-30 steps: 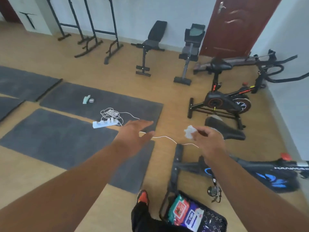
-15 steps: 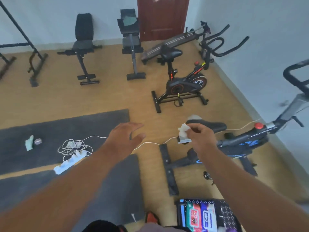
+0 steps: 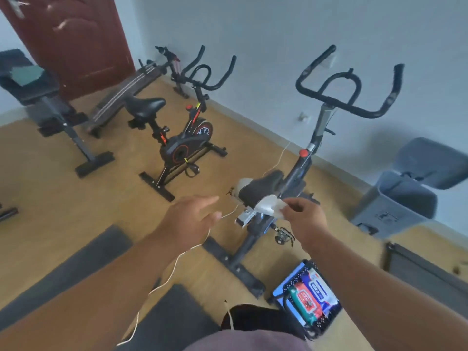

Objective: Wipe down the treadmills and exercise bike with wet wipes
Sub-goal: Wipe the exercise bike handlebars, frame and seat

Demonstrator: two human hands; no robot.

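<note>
Right hand [image 3: 305, 219] pinches a crumpled white wet wipe [image 3: 277, 208] beside the near black exercise bike's saddle [image 3: 260, 190]; left hand [image 3: 188, 219] hovers, fingers spread wide.

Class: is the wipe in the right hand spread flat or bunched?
Bunched: the wipe sits crumpled, pinched in the right hand by the bike seat.

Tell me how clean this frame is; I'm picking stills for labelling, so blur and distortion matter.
Head view: wide-angle bending tilts the floor and wall; soft motion blur throughout, worst on the grey bin and forearms; the near bike, wipe and both hands remain readable; daylight even, without glare.
</note>
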